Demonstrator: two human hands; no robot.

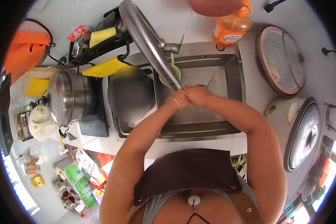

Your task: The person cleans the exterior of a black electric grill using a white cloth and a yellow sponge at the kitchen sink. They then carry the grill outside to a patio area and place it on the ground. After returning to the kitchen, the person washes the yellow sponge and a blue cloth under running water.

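Both of my hands meet over the right basin of a stainless steel sink (212,120), just below the end of a curved metal faucet (156,53). My left hand (179,99), with a pale bangle at the wrist, presses against my right hand (197,95). The fingers of both are curled and largely hidden, so whether anything lies between them cannot be seen. A light green strainer-like utensil (178,73) hangs beside the faucet. Just past my right hand, a thin dark line crosses the basin floor. A dark, blurred round shape (131,93) covers much of the left basin.
Behind the sink stand a black caddy (100,50) with a yellow sponge (102,37) and an orange pump bottle (231,29). A yellow cloth (102,68) hangs below the caddy. Left is a lidded steel pot (61,98); right are a pink-rimmed mesh-covered basket (277,53) and a white lidded cooker (282,112).
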